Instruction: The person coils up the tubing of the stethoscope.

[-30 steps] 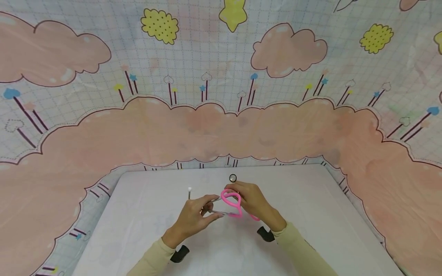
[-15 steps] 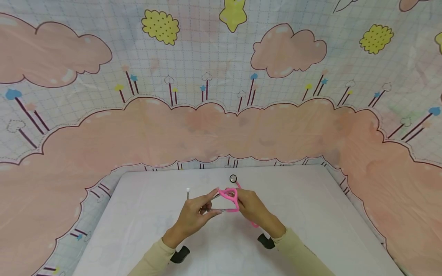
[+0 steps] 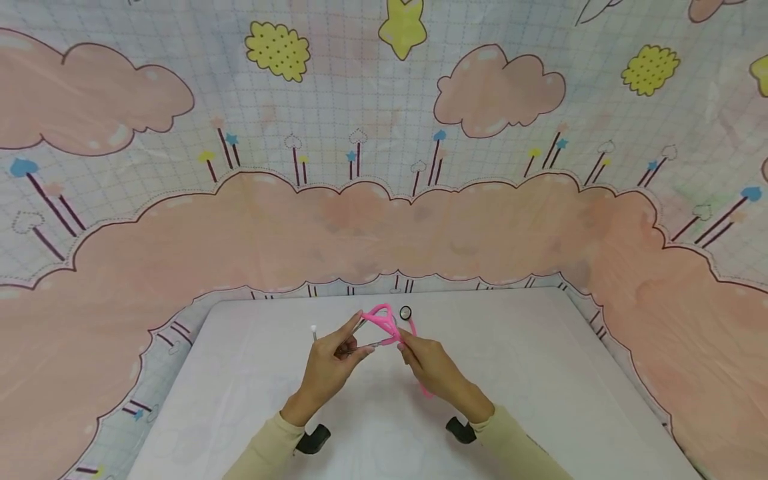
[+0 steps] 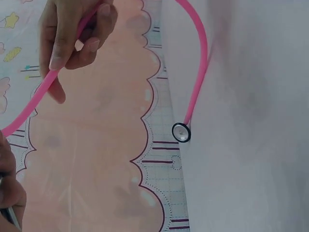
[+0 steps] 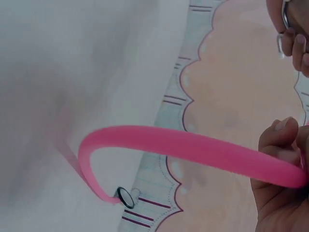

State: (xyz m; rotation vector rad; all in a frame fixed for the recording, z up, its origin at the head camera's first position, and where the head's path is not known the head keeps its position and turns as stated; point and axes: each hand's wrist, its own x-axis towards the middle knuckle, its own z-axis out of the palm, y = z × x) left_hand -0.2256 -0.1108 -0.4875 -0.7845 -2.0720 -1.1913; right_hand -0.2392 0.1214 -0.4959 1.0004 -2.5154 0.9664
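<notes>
A pink stethoscope is stretched between the two hands above the white table. My left hand grips its metal ear tubes, thumb and fingers spreading them apart. A white eartip sticks up beyond that hand. My right hand pinches the pink tubing just below where it forks. In the left wrist view the tubing runs from one hand to the other. The round, black-rimmed chest piece lies near the table's far edge. From the right hand, the tubing curves down onto the table.
The white table reaches back to a printed cloth backdrop with clouds and stars. A black wrist piece sits under each forearm: the left one and the right one.
Both hands have raised the forked part up and slightly left. The right hand has shifted its hold to below the fork, and more tubing shows. The chest piece has stayed nearly in place.
</notes>
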